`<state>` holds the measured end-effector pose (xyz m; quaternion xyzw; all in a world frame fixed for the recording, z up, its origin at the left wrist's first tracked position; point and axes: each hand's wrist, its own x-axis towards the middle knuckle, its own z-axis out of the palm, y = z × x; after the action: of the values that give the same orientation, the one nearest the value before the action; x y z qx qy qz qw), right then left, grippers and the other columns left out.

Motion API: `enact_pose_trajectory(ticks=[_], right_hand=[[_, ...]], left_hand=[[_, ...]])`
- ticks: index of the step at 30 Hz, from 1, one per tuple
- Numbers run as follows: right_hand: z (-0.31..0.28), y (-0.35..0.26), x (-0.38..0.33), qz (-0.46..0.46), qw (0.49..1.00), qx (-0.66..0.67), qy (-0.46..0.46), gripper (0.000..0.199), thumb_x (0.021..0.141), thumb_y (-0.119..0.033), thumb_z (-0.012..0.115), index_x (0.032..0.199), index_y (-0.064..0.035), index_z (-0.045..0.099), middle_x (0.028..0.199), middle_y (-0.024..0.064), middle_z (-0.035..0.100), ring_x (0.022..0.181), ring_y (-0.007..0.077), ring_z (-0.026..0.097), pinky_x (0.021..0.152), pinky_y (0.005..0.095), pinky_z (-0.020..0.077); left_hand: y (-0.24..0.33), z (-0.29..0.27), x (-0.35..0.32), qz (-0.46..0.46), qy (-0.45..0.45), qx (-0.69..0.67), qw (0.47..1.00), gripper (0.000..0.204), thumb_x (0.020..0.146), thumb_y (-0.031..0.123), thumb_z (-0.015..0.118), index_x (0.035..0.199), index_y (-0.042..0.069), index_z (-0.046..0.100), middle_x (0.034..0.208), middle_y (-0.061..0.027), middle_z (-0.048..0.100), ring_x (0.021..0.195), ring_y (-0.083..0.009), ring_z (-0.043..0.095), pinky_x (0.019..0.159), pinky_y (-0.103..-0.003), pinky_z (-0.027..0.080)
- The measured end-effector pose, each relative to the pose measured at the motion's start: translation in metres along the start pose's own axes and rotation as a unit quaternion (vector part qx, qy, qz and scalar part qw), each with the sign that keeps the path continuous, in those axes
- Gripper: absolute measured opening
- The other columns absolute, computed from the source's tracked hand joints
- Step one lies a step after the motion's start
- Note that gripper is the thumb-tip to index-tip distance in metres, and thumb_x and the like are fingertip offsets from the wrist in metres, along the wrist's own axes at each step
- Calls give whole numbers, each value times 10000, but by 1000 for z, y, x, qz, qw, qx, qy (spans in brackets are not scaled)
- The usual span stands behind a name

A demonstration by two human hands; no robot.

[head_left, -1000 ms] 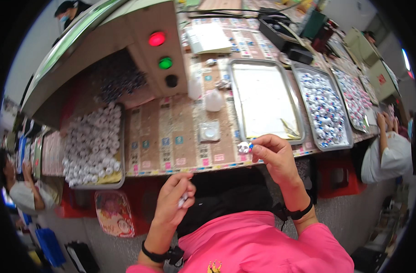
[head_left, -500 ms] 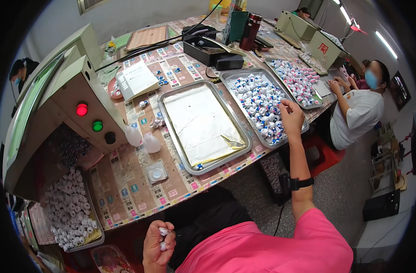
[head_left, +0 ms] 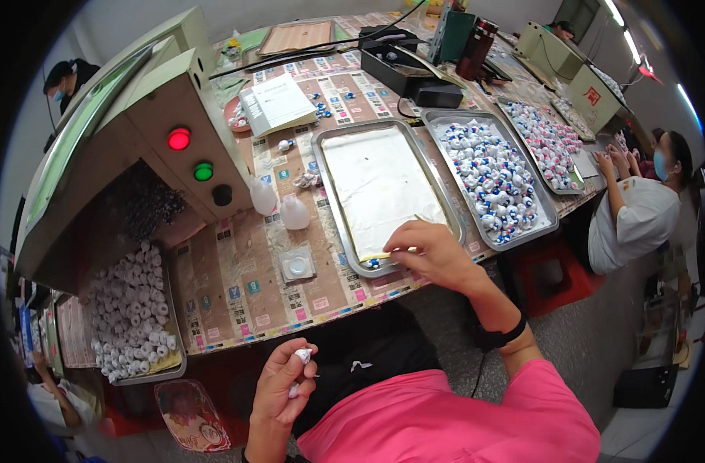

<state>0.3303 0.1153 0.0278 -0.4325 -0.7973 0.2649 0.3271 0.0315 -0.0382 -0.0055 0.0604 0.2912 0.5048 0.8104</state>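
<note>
before a printed tabletop (head_left: 213, 297) and grey wall (head_left: 283, 11) — left fingers (head_left: 285, 373) clamp white pieces (head_left: 304, 356), state of right fingers (head_left: 414, 236) unclear.

We see a pink shirt (head_left: 445, 413) at bottom centre, a red lamp (head_left: 179, 139) and a green lamp (head_left: 203, 171) upper left, blue-and-white pieces (head_left: 491, 174) right of centre, and a white piece (head_left: 304, 355) lower centre.

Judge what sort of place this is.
Probably an assembly workshop: a shallow grey metal tray of small white and blue pieces, a beige boxy machine with a round red lamp, and a white-shirted co-worker.
</note>
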Motion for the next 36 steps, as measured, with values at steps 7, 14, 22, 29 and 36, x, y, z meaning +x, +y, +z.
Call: enact_pose_trajectory(ticks=[7, 14, 22, 29, 36], right_hand=[[25, -12, 26, 53, 980, -103, -160, 178, 768, -199, 656, 839, -44, 703, 815, 166, 638, 788, 343, 618, 733, 401, 489], [27, -16, 24, 146, 984, -27, -100, 163, 827, -138, 610, 879, 8, 661, 797, 128, 654, 736, 220, 657, 656, 319, 509], [34, -18, 20, 219, 923, 314, -41, 163, 926, -128, 559, 983, 9, 629, 890, 47, 650, 784, 94, 629, 653, 208, 506], [65, -45, 15, 274, 813, 505, -94, 246, 974, -204, 535, 1075, 2, 626, 916, 50, 636, 742, 77, 592, 631, 210, 505], [80, -55, 18, 264, 788, 542, -123, 265, 968, -207, 544, 1095, 13, 621, 925, 53, 634, 812, 90, 604, 678, 216, 511]], left_hand=[[6, 6, -3, 23, 58, 7, 998, 327, 944, 51, 509, 1270, 27, 497, 1229, -166, 569, 930, -187, 654, 565, -209, 545], [8, -6, 5, 29, 29, -24, 999, 338, 928, 103, 580, 1256, 69, 506, 1168, -131, 593, 938, -176, 650, 616, -215, 568], [11, 5, 9, 15, 1, -24, 1000, 317, 895, 31, 604, 1206, 41, 546, 1181, -87, 591, 978, -161, 639, 660, -211, 569], [6, 0, 8, 70, 2, 74, 995, 367, 858, -32, 627, 1208, 56, 561, 1127, -70, 599, 932, -129, 631, 586, -193, 516], [11, 1, 5, 51, 8, 30, 998, 327, 899, 34, 604, 1221, 40, 548, 1093, -71, 601, 914, -126, 626, 555, -189, 487]])
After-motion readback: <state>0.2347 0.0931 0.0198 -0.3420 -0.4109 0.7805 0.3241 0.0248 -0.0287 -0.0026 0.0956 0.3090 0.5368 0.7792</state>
